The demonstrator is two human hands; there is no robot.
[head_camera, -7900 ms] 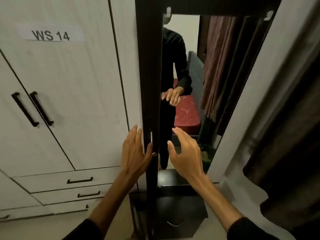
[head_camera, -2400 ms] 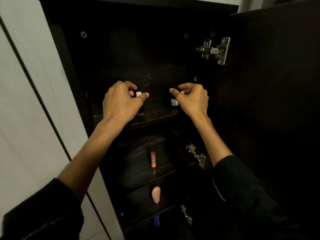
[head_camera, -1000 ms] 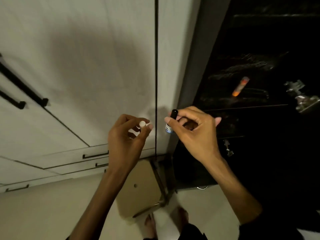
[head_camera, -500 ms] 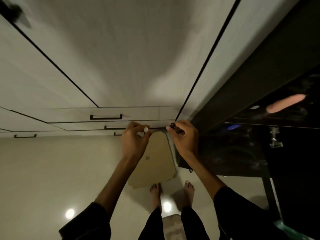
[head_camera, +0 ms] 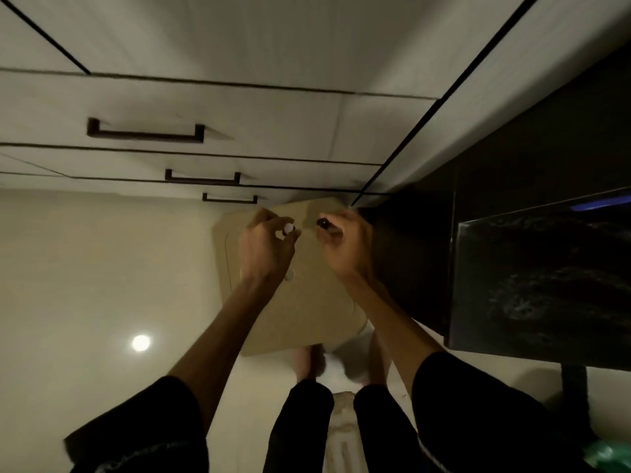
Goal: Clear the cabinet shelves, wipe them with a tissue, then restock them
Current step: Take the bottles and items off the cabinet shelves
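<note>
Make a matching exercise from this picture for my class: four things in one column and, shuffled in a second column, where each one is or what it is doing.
Things
1. left hand
2. right hand
3. cardboard sheet
4. drawer handle

Places or states
A. lies flat on the floor under both hands
B. pinches a small item with a white cap
C. fixed to a pale drawer front, upper left
D. grips a small item with a dark cap

Pairs: 1-B, 2-D, 3-A, 4-C
</note>
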